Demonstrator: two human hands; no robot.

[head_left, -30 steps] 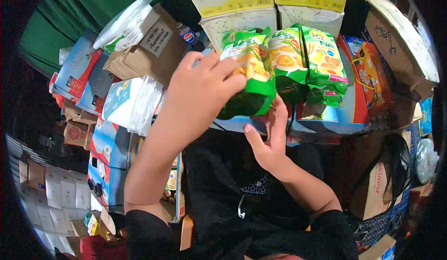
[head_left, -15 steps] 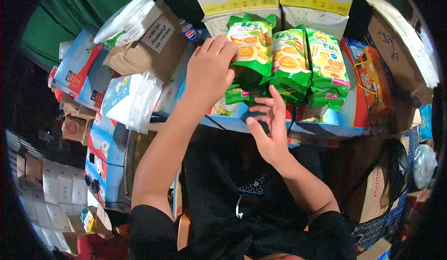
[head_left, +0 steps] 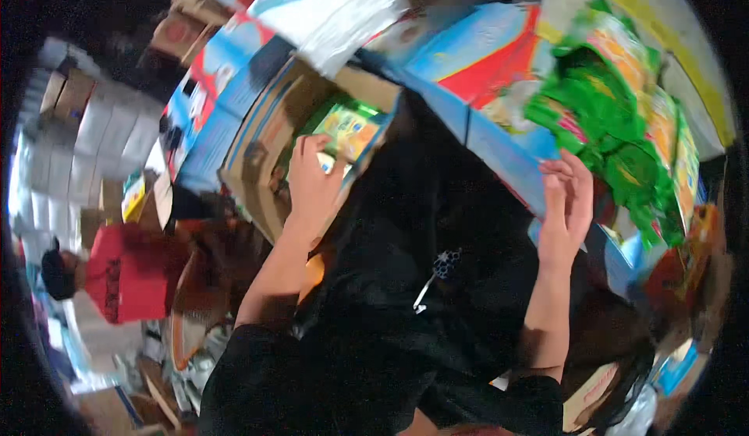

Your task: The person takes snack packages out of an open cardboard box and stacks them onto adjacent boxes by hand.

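My left hand (head_left: pixel 314 182) reaches into an open cardboard box (head_left: pixel 257 136) at the left. Its fingertips are at a green and yellow snack packet (head_left: pixel 349 130) lying inside, with thumb and fingers apart; blur hides how firmly they touch. My right hand (head_left: pixel 568 202) is raised by the table edge, fingers loosely bent and apart, holding nothing. Just beyond it stand several green snack packets (head_left: pixel 605 104), crowded together on blue and red cartons (head_left: pixel 476 69).
A white plastic-wrapped package (head_left: pixel 331 11) lies above the box. White and yellow cartons (head_left: pixel 706 101) stand behind the green packets. At the far left is a person in a red shirt (head_left: pixel 136 272) and dark cap, near stacked white boxes (head_left: pixel 117 136).
The view has swung left. My left hand has left the green packets and moved into the cardboard box. My right hand remains near the packets, in front of them.
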